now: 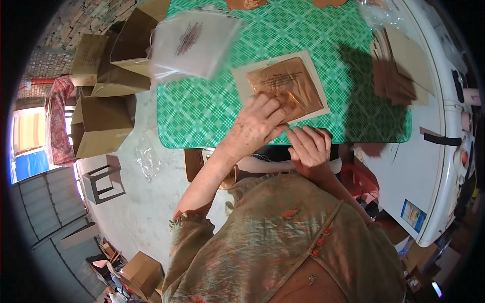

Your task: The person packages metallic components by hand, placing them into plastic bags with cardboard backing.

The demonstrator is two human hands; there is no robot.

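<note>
A folded brown item in a clear printed plastic bag [298,83] lies on a cream cardboard sheet [244,78] near the front edge of the table. My left hand [260,118] is over the lower left part of the bag, its fingers curled and pinching the plastic. Just to the right, my right hand [310,146] is at the table edge, below the bag's near side. Its fingers are bent inward, and whatever they may hold is hidden.
A stack of clear printed bags [194,43] lies at the table's left on a green checked tablecloth [303,30]. Cardboard sheets [404,65] are piled at the right. Open cartons [103,118] stand left of the table, near a small stool frame [103,179].
</note>
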